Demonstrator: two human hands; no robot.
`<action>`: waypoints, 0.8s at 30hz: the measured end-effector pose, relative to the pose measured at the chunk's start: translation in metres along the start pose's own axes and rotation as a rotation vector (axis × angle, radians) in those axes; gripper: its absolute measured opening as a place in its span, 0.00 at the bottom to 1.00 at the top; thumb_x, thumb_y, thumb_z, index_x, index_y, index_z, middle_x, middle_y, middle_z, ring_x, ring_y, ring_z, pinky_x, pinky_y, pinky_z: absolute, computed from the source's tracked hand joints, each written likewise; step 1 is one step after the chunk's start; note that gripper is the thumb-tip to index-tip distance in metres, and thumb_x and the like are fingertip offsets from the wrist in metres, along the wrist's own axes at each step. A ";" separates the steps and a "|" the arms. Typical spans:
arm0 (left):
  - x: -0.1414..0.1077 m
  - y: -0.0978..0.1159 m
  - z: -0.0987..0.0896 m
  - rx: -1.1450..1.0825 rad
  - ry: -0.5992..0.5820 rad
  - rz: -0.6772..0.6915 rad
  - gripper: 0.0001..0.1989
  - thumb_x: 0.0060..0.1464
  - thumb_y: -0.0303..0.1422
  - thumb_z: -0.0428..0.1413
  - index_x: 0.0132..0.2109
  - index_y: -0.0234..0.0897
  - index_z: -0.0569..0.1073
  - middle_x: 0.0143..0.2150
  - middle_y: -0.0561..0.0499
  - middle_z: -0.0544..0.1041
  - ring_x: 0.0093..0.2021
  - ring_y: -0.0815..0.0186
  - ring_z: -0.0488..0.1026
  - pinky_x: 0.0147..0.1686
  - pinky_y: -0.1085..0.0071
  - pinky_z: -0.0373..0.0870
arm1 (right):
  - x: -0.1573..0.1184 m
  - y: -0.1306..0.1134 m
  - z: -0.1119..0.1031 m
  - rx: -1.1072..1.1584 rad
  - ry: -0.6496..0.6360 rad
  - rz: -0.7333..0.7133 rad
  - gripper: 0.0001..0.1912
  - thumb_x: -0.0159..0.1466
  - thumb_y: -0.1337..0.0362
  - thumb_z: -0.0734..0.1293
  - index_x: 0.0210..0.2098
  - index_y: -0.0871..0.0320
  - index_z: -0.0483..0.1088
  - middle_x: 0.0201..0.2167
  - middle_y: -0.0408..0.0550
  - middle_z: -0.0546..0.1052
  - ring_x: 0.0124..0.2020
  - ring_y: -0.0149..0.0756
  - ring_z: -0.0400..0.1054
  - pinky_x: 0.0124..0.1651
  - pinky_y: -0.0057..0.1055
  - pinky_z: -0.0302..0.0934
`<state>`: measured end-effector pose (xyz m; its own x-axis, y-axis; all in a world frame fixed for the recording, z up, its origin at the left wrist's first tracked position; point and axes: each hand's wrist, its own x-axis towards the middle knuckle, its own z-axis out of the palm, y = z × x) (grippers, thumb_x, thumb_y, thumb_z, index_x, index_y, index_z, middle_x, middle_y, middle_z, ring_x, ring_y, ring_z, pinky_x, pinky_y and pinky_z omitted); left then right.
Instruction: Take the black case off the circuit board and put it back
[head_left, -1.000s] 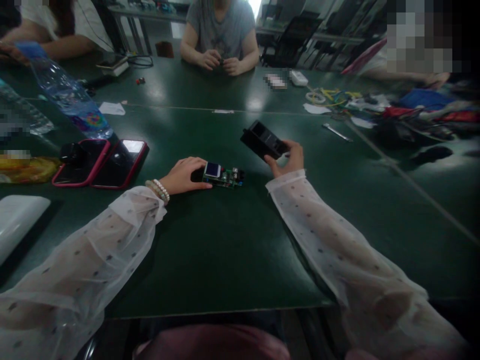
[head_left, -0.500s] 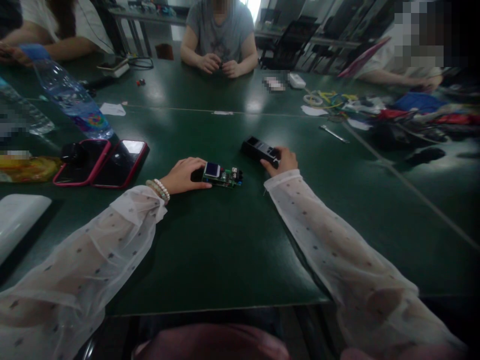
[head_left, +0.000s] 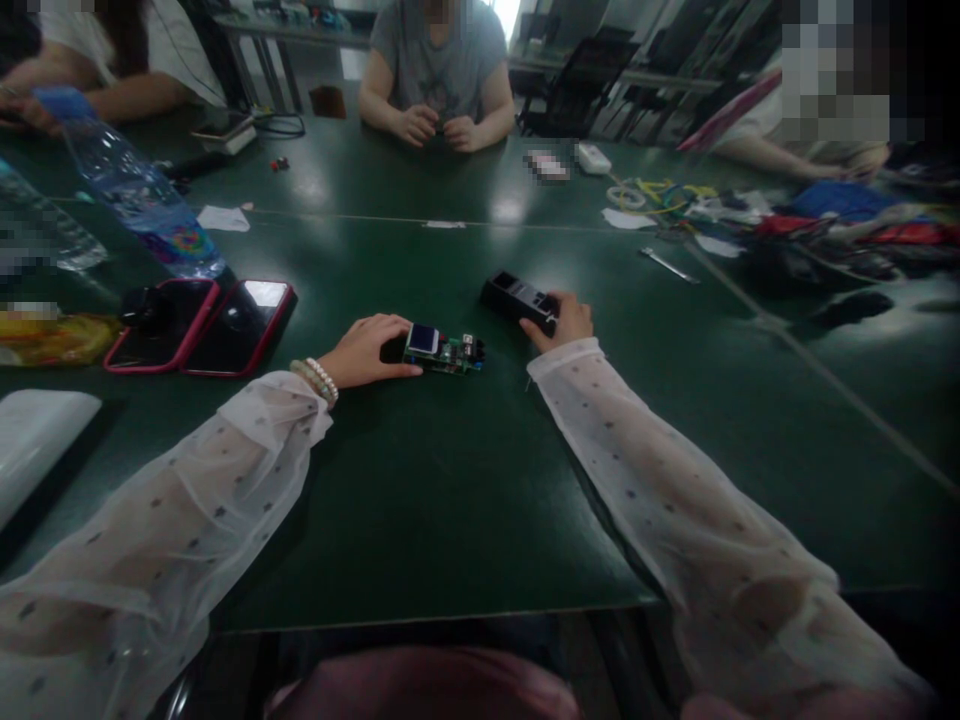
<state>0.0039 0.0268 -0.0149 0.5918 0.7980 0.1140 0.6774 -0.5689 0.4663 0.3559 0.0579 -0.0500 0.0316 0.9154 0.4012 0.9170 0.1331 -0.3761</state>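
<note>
Between the thumb and fingers of my left hand (head_left: 369, 350) is the left end of a green circuit board (head_left: 454, 352), which carries a small square screen and lies low over the table. A black plastic casing (head_left: 517, 296) with openings in its top is a little farther away and to the right. My right hand (head_left: 564, 320) grips its near right end, thumb on the close side and fingers over the far side. Board and casing are apart from each other. The fingertips behind each piece are partly hidden.
Two pink-framed phones (head_left: 238, 328) lie left of my left hand, with a water bottle (head_left: 142, 200) behind them. A white device (head_left: 41, 435) is at the left edge. Toward the right are a wrench (head_left: 667, 265) and tangled cables (head_left: 660, 198). Other people sit around the green table (head_left: 450, 500).
</note>
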 end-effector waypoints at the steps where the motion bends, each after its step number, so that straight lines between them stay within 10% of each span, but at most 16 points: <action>1: 0.000 0.000 0.000 0.000 0.000 -0.003 0.31 0.52 0.55 0.58 0.55 0.39 0.71 0.60 0.44 0.71 0.61 0.51 0.65 0.60 0.51 0.57 | 0.000 0.000 0.000 -0.003 -0.004 0.001 0.34 0.57 0.51 0.68 0.59 0.60 0.61 0.54 0.63 0.71 0.56 0.62 0.63 0.55 0.58 0.59; 24: 0.001 0.001 0.000 0.000 0.008 0.008 0.29 0.52 0.54 0.59 0.54 0.40 0.71 0.59 0.44 0.72 0.60 0.52 0.66 0.60 0.51 0.58 | -0.005 -0.014 -0.005 0.239 0.063 -0.116 0.29 0.54 0.54 0.70 0.53 0.59 0.65 0.48 0.59 0.73 0.49 0.52 0.69 0.49 0.52 0.66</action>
<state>0.0048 0.0267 -0.0139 0.5935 0.7952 0.1244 0.6730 -0.5751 0.4651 0.3445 0.0497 -0.0426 -0.0371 0.8645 0.5013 0.7965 0.3286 -0.5076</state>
